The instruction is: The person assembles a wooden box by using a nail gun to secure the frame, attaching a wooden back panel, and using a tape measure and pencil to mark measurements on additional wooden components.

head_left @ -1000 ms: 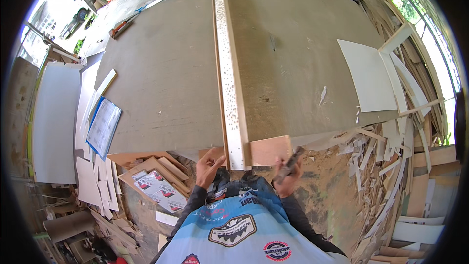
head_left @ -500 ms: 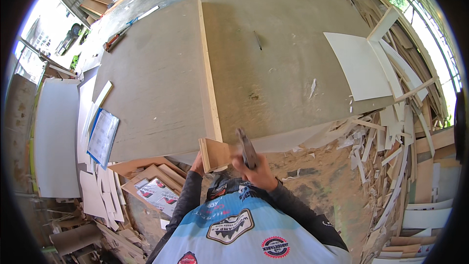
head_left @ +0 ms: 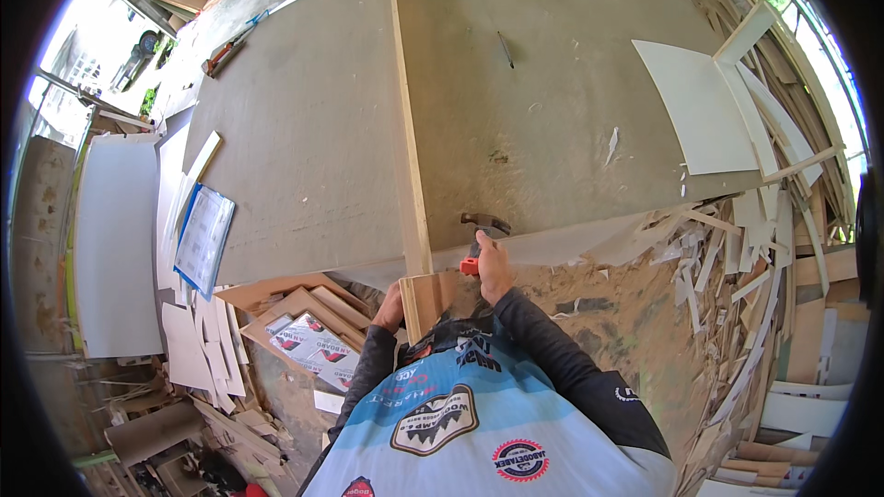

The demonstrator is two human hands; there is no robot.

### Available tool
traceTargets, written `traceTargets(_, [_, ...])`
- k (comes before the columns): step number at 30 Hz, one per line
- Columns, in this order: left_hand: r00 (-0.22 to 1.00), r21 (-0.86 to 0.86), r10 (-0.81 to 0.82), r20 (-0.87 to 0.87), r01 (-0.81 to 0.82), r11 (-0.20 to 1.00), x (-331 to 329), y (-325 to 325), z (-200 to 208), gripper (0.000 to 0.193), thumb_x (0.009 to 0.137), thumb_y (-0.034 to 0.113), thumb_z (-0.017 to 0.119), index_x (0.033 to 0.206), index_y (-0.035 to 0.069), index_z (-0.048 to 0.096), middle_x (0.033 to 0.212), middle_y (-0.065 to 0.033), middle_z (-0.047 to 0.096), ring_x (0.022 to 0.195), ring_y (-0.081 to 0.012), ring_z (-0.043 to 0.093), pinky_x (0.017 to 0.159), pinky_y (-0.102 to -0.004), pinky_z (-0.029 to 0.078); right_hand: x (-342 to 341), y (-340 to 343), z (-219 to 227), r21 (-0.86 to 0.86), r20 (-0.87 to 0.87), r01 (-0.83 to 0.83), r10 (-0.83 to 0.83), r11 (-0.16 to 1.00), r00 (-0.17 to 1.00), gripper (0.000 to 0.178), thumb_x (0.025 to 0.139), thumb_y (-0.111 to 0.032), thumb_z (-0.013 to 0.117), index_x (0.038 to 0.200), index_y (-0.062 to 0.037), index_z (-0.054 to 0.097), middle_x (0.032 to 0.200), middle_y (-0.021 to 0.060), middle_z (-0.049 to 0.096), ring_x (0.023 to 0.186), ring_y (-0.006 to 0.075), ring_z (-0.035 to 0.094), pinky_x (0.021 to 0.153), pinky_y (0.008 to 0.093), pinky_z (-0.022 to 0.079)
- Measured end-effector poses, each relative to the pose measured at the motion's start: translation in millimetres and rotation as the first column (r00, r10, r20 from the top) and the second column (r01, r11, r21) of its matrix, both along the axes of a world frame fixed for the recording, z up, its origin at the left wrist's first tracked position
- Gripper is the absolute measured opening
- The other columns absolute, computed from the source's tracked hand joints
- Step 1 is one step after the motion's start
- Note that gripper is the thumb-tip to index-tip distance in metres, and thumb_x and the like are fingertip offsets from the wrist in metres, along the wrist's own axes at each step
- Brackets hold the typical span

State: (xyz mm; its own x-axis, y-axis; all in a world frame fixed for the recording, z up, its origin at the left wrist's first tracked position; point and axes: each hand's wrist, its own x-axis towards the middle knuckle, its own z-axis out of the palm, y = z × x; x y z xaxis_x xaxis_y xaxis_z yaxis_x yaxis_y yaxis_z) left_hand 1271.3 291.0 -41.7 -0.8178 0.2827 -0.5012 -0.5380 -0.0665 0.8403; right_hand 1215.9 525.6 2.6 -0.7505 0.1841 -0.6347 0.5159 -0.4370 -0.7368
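Note:
My right hand (head_left: 495,269) is closed round the handle of a claw hammer (head_left: 485,223), whose dark head is held over the table's near edge. A bit of red shows on the handle below my fingers. Left of it, my left hand (head_left: 391,306) grips the side of a short wooden board (head_left: 425,302); some of its fingers are hidden behind the wood. This board sits against the near end of a long narrow wooden plank (head_left: 405,101), which stands on edge across the table. The hammer is apart from both pieces.
On the brown table (head_left: 304,138) lie a pen-like stick (head_left: 505,49), a blue-edged document folder (head_left: 203,239) and an orange-and-blue tool (head_left: 219,59). A white panel (head_left: 695,110) rests at the right. Wood offcuts (head_left: 727,267) heap up beyond the right edge; cardboard (head_left: 308,308) lies lower left.
The hammer has moved up and forward, away from the short board, and its head has turned sideways. My left hand stays on the board. The view has shifted slightly.

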Motion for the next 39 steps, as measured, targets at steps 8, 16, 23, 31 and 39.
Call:
traceTargets(8, [0.990,-0.044,-0.082,-0.118,0.077,0.996,0.5,-8.7,-8.7,0.043,0.095,0.031,0.050,0.116,-0.004,0.064,0.108,-0.0083,0.069,0.100,-0.0149,0.060,0.089,-0.0312,0.047,-42.0,-67.7,-65.0,-0.023,-0.156,-0.058,0.053,0.998,0.986,0.032,0.097,-0.035,0.053,0.075,-0.0109,0.053,0.065,-0.0009,0.046,0.049,0.0132,0.048,0.041,0.0321,0.042])
traceTargets(16, [0.999,0.036,-0.011,-0.053,0.013,0.999,5.0,-14.1,-49.8,0.045,0.096,0.034,0.049,0.114,-0.004,0.066,0.107,-0.0067,0.068,0.100,-0.0142,0.058,0.090,-0.0298,0.045,-20.9,-50.2,-44.7,0.011,-0.038,0.039,-0.038,0.999,0.999,0.031,0.097,-0.037,0.053,0.079,-0.0119,0.055,0.065,-0.0028,0.046,0.052,0.0124,0.051,0.046,0.0298,0.040])
traceTargets(23, [0.997,-0.011,-0.070,-0.033,0.069,0.998,-0.8,-23.7,-28.1,0.043,0.095,0.031,0.050,0.114,-0.003,0.067,0.109,-0.0053,0.068,0.100,-0.0130,0.059,0.089,-0.0289,0.046,-35.2,-71.6,-31.9,0.006,-0.077,-0.070,0.070,0.998,0.995,0.031,0.098,-0.029,0.052,0.072,-0.0120,0.051,0.068,-0.0046,0.042,0.057,0.0086,0.042,0.052,0.0305,0.040])
traceTargets(31, [0.985,-0.078,-0.107,-0.137,0.097,0.992,-4.6,-17.0,-19.8,0.045,0.095,0.032,0.050,0.116,-0.004,0.066,0.109,-0.0080,0.069,0.102,-0.0139,0.060,0.091,-0.0307,0.047,-22.2,-69.4,-69.5,0.112,-0.110,-0.228,0.240,0.967,0.965,0.030,0.097,-0.029,0.051,0.071,-0.0140,0.050,0.063,-0.0048,0.041,0.053,0.0089,0.041,0.051,0.0293,0.042])
traceTargets(39, [0.999,-0.104,-0.007,-0.048,0.002,0.995,-3.5,-24.3,2.8,0.044,0.098,0.033,0.049,0.118,-0.002,0.065,0.107,-0.0052,0.069,0.095,-0.0120,0.061,0.086,-0.0286,0.049,-23.8,-77.7,-7.1,0.086,0.023,0.275,-0.278,0.957,0.960,0.032,0.097,-0.031,0.050,0.076,-0.0083,0.057,0.073,0.0008,0.051,0.061,0.0151,0.046,0.065,0.0316,0.046])
